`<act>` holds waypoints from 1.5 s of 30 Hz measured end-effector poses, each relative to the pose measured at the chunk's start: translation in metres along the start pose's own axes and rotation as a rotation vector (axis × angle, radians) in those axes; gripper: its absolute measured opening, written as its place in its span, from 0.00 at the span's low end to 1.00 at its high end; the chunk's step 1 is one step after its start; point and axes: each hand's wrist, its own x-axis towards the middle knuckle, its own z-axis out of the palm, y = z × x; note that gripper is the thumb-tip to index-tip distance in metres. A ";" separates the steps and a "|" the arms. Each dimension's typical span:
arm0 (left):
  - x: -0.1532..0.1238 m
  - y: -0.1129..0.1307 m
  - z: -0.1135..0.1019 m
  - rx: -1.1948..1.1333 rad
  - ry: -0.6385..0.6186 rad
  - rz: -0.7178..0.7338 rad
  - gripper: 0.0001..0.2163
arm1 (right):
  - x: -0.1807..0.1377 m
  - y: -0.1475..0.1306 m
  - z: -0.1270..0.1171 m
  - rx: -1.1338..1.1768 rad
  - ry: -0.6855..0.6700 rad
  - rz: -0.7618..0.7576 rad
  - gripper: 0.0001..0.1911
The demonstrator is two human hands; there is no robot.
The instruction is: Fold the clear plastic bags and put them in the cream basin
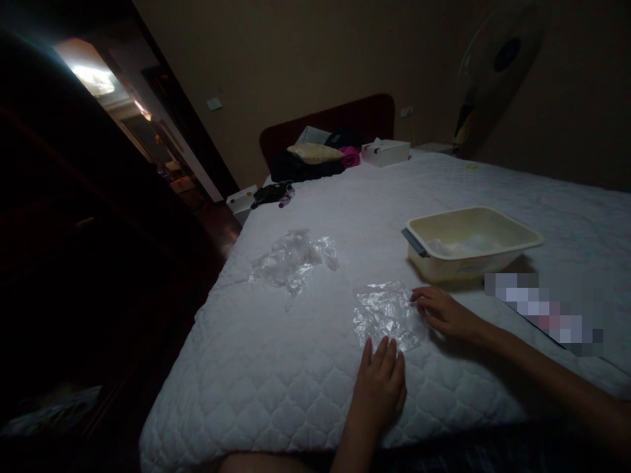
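Note:
A clear plastic bag [384, 315] lies spread out on the white quilted bed [266, 368]. My left hand [379, 381] rests at its near edge, palm down, with the fingers stretched out flat. At the bag's right edge is my right hand [446, 315], its fingers bent a little and apart, the tips at the plastic. Neither hand visibly grips the bag. Farther left lies a crumpled heap of clear plastic bags [296, 259]. Beyond my right hand stands a cream plastic basin [473, 266] with a grey handle and some clear or whitish plastic inside.
A flat, blurred-out object [542, 312] lies right of my right forearm. Toward the headboard [330, 121] are a white box [386, 152], a cushion [315, 154], dark cloth and a pink roll [350, 157]. A fan [507, 54] stands at the back right.

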 end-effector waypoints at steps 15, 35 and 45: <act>0.001 0.000 0.000 0.024 0.024 0.010 0.19 | -0.003 -0.007 0.015 -0.172 0.087 0.065 0.14; 0.001 0.005 -0.003 -0.009 0.144 -0.070 0.18 | -0.019 -0.018 0.024 -0.057 0.287 0.301 0.14; 0.023 -0.045 -0.019 -0.139 0.321 -0.587 0.10 | -0.011 -0.003 0.019 0.029 0.173 0.478 0.16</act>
